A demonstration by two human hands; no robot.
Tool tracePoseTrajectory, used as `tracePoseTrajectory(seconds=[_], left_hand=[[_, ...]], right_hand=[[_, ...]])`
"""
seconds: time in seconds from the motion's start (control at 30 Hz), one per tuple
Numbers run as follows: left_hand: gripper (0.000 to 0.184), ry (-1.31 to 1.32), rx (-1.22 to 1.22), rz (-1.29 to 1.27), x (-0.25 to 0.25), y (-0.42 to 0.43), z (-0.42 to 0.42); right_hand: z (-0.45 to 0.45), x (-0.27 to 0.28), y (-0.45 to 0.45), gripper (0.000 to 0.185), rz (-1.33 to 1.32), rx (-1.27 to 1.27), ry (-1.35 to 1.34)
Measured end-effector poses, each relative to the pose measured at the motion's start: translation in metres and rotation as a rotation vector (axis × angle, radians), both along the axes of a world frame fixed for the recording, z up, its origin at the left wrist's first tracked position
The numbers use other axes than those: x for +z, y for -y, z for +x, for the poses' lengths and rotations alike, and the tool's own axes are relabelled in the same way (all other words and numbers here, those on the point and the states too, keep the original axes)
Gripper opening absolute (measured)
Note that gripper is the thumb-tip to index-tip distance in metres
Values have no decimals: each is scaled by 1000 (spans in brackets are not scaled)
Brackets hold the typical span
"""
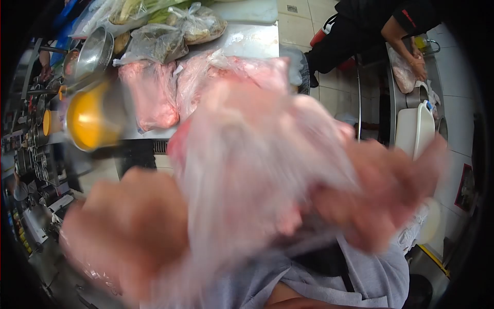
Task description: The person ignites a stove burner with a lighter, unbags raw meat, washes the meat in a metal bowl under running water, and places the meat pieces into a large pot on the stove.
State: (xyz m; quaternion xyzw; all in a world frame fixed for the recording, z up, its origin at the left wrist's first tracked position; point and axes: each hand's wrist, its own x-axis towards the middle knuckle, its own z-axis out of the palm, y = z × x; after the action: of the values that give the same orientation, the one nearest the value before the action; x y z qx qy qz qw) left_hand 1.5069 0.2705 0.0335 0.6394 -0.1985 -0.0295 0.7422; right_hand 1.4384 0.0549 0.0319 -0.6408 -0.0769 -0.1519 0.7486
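A big clear plastic bag of raw meat (252, 149) hangs close to the camera, blurred by motion. On its left side my left hand (134, 232) is closed with the plastic in its fingers. My right hand (375, 190) grips the bag's right side, its fingers curled and smeared. Behind the bag, two more bags of meat lie on the white table: one at the left (152, 95) and one in the middle (190, 85), partly covered by the held bag.
A steel pot with yellow contents (90, 121) stands left of the meat. Bagged vegetables (198, 23) and a steel bowl (98, 51) lie farther back. At the right, a person in black (360, 31) handles something at a steel sink, near a white bin (411, 129).
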Motion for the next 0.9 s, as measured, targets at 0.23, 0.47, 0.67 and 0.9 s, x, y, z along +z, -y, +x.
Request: tracePoseTrajectory(seconds=[0.23,0.47,0.67,0.9], left_hand=[[13,-184,-54,-218,-84,16,55],[15,-124,142,294,-243,22,99],[16,7,175,322,-244,18,127],[15,115,284,597,-261,17,142]], right_hand=[[59,-75,-4,10,-19,-91,-124],[88,-202,11,13,-964,-345,-65],[85,-205,9,22,-1105,-364,-56],[72,-200,16,29,-1104,-353,-95]])
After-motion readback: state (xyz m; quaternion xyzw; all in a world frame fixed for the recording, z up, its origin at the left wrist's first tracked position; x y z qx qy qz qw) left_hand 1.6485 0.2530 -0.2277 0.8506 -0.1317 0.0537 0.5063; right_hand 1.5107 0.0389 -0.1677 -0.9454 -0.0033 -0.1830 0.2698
